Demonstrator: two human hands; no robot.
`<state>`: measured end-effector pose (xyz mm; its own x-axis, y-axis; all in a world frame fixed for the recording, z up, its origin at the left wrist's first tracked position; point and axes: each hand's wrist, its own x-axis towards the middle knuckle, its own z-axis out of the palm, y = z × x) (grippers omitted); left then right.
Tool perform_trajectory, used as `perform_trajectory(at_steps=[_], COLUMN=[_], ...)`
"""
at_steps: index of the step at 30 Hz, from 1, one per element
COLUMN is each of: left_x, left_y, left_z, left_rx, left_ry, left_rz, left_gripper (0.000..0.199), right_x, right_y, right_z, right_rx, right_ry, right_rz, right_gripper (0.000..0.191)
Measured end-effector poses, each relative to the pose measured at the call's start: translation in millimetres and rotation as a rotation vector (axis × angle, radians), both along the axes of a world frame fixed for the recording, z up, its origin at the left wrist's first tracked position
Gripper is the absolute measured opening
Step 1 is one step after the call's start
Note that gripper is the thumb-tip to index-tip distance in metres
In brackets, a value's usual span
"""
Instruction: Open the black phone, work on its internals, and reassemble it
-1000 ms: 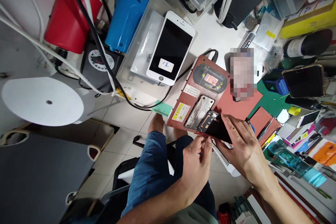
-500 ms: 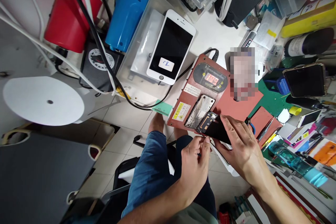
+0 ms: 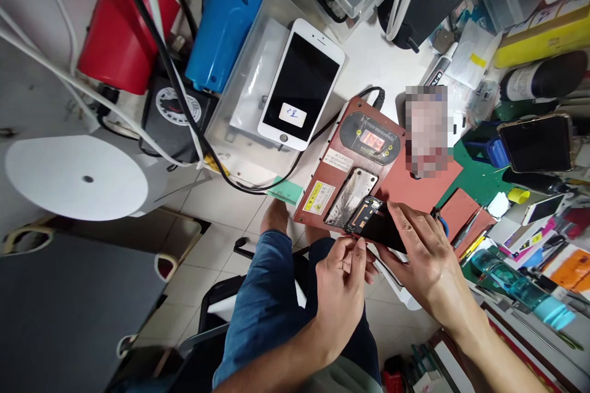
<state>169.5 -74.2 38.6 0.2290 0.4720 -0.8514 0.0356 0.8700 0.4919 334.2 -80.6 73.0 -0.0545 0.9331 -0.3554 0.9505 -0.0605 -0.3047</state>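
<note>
Right now, your right hand (image 3: pixel 426 252) is closed partway around the black phone screen (image 3: pixel 378 224), with your fingers laid over its upper side and your thumb low along its near edge. The palm faces down, and the hand covers the end of the screen toward your right. Your left hand (image 3: pixel 341 282) is drawn in tight, thumb and forefinger brought together at the screen's lower left edge, the other fingers curled behind them. You may have something fine between those fingertips, but it is too small to tell.

The phone screen lies at a slant over the lower right part of the reddish-brown heating machine (image 3: pixel 322 181), its exposed parts showing at the end beyond your fingers. Just beside that end is the worn metal plate (image 3: pixel 353 196) set in the machine. Above the plate you have the display panel (image 3: pixel 370 138) with lit red digits, and to its lower left a yellow-and-white warning label (image 3: pixel 319 197).

Farther up and to the left, a white phone (image 3: pixel 302 84) with a small written sticker rests on a clear plastic box (image 3: pixel 242 86). To the right of your right hand, a blue bottle (image 3: pixel 520 288) lies among tools on the crowded surface (image 3: pixel 369 61).
</note>
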Motion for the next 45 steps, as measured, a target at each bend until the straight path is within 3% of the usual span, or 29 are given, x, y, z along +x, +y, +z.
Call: perform_trajectory(at_steps=[45], left_x=[-5.1], left_y=[-1.0], left_z=[0.6], left_rx=[0.042], left_ry=[0.007], left_rz=[0.185], left_gripper=[0.034], right_x=[1.9], right_y=[1.4], right_z=[0.5], right_rx=[-0.016], right_ry=[0.002], right_rz=[0.017], right_gripper=[0.081])
